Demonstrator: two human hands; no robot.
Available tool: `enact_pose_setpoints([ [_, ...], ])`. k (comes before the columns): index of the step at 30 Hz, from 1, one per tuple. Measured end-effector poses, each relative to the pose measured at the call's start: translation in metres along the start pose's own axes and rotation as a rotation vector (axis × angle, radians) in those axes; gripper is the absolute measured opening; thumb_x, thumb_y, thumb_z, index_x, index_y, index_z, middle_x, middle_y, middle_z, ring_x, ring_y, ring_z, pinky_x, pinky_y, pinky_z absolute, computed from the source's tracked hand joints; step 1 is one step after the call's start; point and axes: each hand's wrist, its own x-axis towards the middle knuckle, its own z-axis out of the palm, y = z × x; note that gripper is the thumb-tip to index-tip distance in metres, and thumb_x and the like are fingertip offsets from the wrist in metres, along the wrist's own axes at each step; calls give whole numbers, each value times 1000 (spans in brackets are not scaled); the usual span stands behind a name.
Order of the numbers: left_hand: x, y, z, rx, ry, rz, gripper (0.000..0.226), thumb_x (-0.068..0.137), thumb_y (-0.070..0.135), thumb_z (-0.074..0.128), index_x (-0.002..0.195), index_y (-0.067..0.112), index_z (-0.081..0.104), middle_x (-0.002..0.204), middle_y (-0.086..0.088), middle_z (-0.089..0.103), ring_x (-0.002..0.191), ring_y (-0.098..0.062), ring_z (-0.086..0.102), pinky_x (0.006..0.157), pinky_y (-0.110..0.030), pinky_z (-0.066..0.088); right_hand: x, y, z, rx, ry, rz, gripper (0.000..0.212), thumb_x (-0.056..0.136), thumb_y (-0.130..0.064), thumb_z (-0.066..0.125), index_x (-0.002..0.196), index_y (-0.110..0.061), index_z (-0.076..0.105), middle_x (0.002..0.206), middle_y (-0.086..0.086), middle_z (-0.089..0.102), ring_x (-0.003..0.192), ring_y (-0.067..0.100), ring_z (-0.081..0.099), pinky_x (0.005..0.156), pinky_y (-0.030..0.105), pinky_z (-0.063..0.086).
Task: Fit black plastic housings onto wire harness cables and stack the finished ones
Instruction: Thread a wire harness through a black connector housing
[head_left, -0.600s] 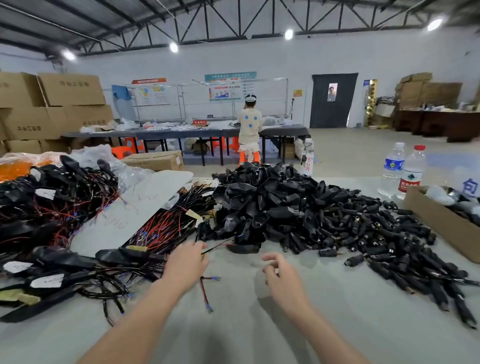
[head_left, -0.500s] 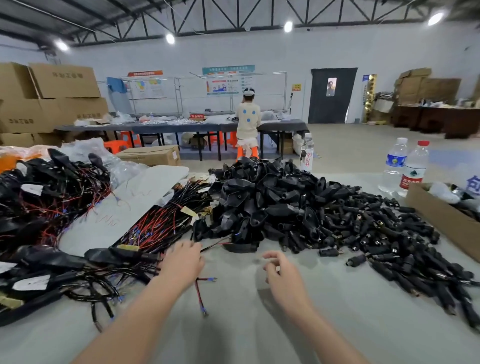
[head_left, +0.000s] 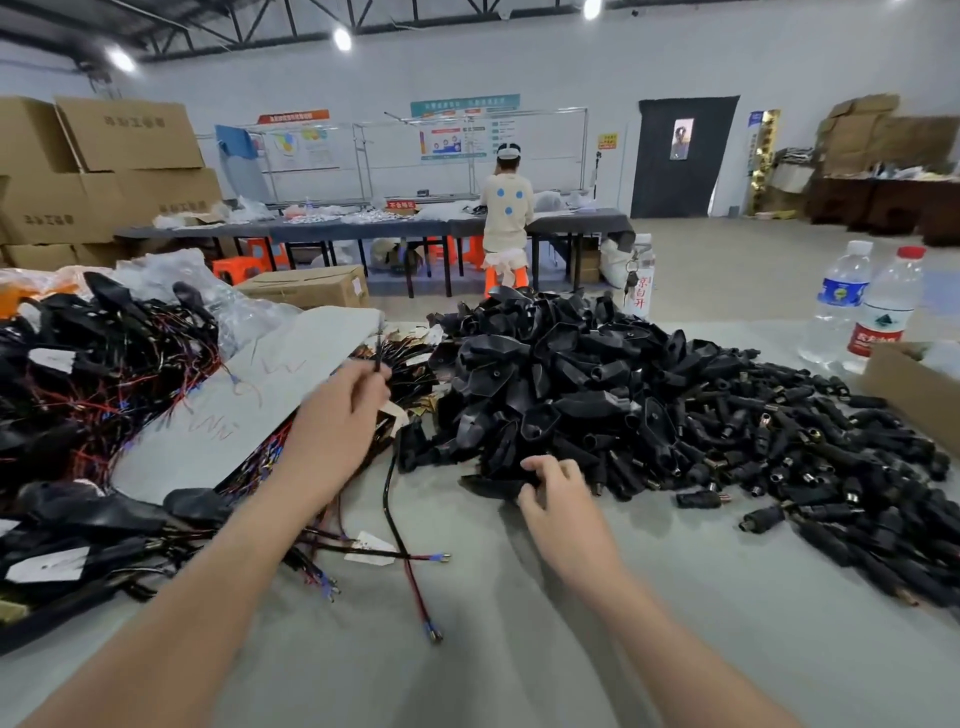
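Wire harness cables (head_left: 104, 374), tangled with black shells and white tags, lie heaped on the grey table (head_left: 493, 675) to the left of the left hand (head_left: 337, 421). That hand is lifted above the table, thumb and fingertips pinching the top end of one black cable (head_left: 387, 493). The cable hangs below the hand and ends in red leads lying on the table. Just left of and behind this hand is a pale grey board (head_left: 249, 400).

To its right, the right hand (head_left: 561, 499) sits low, fingers curled onto a black plastic housing (head_left: 488, 487) at the near edge of a large housing pile (head_left: 545, 374). Right of that hand spreads a pile of small black plugs (head_left: 831, 467). Beyond them stand two water bottles (head_left: 836, 301) beside a cardboard box (head_left: 909, 395).
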Motion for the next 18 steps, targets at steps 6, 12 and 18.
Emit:
enact_pose_setpoints([
  [6, 7, 32, -21, -457, 77, -119, 24, 104, 19, 42, 98, 33, 60, 88, 11, 70, 70, -1, 57, 65, -24, 50, -3, -14, 9, 138, 6, -17, 24, 102, -26, 41, 121, -29, 56, 111, -9, 56, 87, 17, 59, 85, 38, 49],
  [12, 0, 27, -17, -504, 28, -174, 26, 106, 13, 38, 101, 26, 60, 95, 0, 69, 64, -4, 60, 55, -18, 51, -4, -19, 12, 293, -47, 15, 22, 101, -24, 42, 116, -31, 56, 105, -5, 60, 80, 12, 55, 81, 39, 51],
  [18, 7, 3, -48, -317, 240, -50, 20, 104, 22, 42, 109, 26, 61, 92, 6, 65, 62, -2, 63, 59, -25, 53, 1, -7, 9, 10, 40, 51, 28, 101, -24, 43, 128, -25, 50, 126, -3, 42, 85, 19, 60, 76, 36, 48],
])
